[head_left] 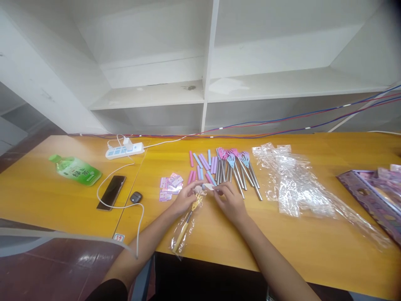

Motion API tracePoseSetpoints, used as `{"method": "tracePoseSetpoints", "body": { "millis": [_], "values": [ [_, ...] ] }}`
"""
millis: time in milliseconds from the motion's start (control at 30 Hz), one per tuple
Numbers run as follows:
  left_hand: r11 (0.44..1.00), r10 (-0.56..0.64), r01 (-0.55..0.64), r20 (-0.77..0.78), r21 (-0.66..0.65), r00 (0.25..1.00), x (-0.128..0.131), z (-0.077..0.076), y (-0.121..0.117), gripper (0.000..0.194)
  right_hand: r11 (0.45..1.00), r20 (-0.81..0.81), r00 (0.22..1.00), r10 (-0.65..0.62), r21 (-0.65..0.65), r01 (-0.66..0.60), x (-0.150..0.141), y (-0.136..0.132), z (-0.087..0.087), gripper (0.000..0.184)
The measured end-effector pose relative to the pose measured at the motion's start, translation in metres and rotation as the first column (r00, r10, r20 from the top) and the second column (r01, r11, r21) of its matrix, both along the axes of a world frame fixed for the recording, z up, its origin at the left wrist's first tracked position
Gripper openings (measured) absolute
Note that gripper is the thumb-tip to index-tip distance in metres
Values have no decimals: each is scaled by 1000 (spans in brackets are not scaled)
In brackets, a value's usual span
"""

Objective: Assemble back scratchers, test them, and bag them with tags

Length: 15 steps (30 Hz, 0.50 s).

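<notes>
My left hand (184,199) pinches the top end of a clear plastic sleeve (184,228) that holds a yellow hand-shaped stick and trails toward the table's front edge. My right hand (230,200) is closed on a small white label (209,187) at the sleeve's mouth. The two hands nearly touch there. Just beyond them lie several pink, purple and blue handle sleeves (202,164) and several metal sticks with small hand-shaped heads (238,167).
Small printed cards (170,186) lie left of my hands. Empty clear bags (291,179) spread to the right, with a purple box (372,194) at the far right. A green drink pouch (77,170), phone (112,191), earbud case (135,197) and power strip (124,149) sit left.
</notes>
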<state>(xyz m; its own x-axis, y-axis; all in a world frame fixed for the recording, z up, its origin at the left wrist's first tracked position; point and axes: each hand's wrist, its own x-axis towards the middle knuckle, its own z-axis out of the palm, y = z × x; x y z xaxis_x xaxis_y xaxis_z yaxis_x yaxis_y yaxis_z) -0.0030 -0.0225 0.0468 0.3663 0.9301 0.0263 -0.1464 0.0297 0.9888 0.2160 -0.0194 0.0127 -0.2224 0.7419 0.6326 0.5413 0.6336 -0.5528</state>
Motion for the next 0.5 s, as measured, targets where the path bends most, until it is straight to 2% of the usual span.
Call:
{"method": "tracePoseSetpoints", "body": {
  "millis": [167,300,400,500],
  "values": [
    [999,38,-33,-123,37,992,-4,4,0,75,994,-200,975,-97,-73,84,-1,-2,10,7],
    [998,4,-11,-115,-68,993,-3,2,-3,80,994,-282,955,-95,-84,73,-2,-4,11,5],
    [996,-14,5,-92,-93,996,-2,0,-4,81,997,-263,964,-24,-74,4,-2,-5,9,8],
    [997,-10,2,-108,-73,994,-1,0,-4,83,978,-207,964,167,-87,-188,0,-8,8,15]
  ]
}}
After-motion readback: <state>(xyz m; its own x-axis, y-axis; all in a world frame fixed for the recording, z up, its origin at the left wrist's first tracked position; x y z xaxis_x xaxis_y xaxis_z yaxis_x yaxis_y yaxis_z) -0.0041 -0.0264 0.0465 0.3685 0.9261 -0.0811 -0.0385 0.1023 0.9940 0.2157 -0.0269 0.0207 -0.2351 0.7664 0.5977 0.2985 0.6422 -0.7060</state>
